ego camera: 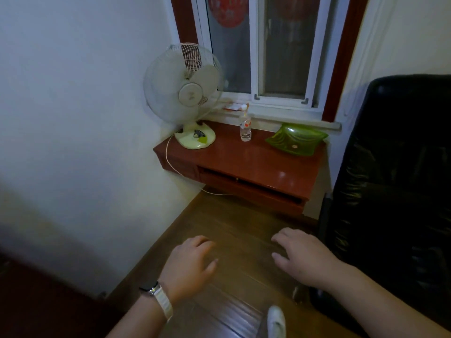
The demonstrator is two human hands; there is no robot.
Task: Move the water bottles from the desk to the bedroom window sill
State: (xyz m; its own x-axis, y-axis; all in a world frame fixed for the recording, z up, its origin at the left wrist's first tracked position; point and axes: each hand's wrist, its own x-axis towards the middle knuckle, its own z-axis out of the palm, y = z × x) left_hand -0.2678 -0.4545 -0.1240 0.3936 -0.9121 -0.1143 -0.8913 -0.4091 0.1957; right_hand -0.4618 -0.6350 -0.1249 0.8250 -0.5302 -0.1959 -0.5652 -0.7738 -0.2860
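Observation:
One clear plastic water bottle [245, 125] with a white cap and a red-and-white label stands upright on the red-brown desk [246, 159], near its back edge below the window sill [280, 115]. My left hand [190, 262], with a watch on the wrist, and my right hand [300, 257] hover low over the wooden floor, well short of the desk. Both hands hold nothing and their fingers hang loosely curled.
A white table fan [185, 93] stands on the desk's left end, its cord trailing down the wall. A green glass dish [296, 139] sits at the right end. A black office chair [395, 186] fills the right side. A red-and-white packet [231, 107] lies on the sill.

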